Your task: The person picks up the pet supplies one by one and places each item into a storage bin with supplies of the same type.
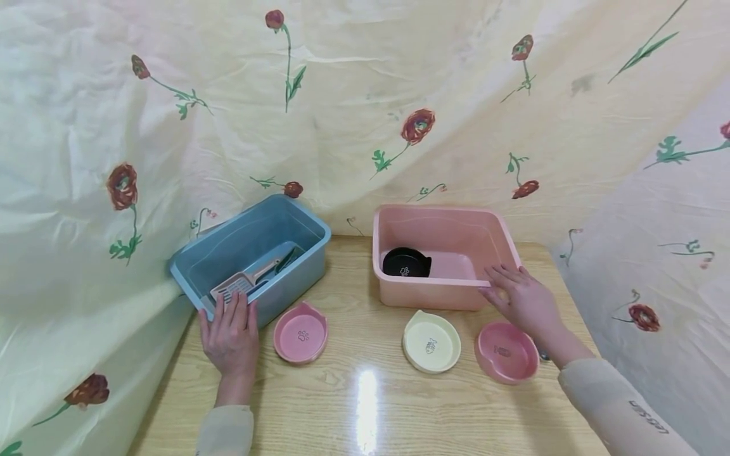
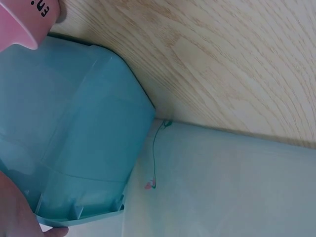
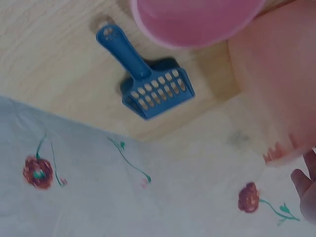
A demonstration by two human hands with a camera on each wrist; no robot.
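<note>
Evenly spread, your two hands held a bin each. Your left hand (image 1: pixel 230 339) lay over the near rim of the blue bin (image 1: pixel 299 275), towards its left corner, with the fingers close together and bent over the edge. Your right hand (image 1: pixel 527 304) gripped the near right corner of the pink bin (image 1: pixel 424 294), fingers over the rim and thumb low against the outside. Neither hand had hold of anything besides its bin, and neither was spread wide. Such rim holds probably suited sliding or turning the bins without disturbing what lay inside; how firmly you pressed, I could not tell.

Both bins stood on the far part of the bench (image 1: pixel 319 405), the blue one angled on the left, the pink one squarer on the right, perhaps so that their mouths faced you. A pale slotted scoop (image 1: pixel 235 285) leaned inside the blue bin beside a dark item (image 1: pixel 289 258) that I could not make out. The black bowl (image 1: pixel 406 261) sat at the left within the pink bin.

Nearer you, a light pink bowl (image 1: pixel 301 335), a cream bowl (image 1: pixel 431 343) and a deeper pink bowl (image 1: pixel 507 351) stood apart, likely for easy reach. Beside the last lay a blue scoop (image 3: pixel 140 69), mostly hidden from the head view by your right arm.
</note>
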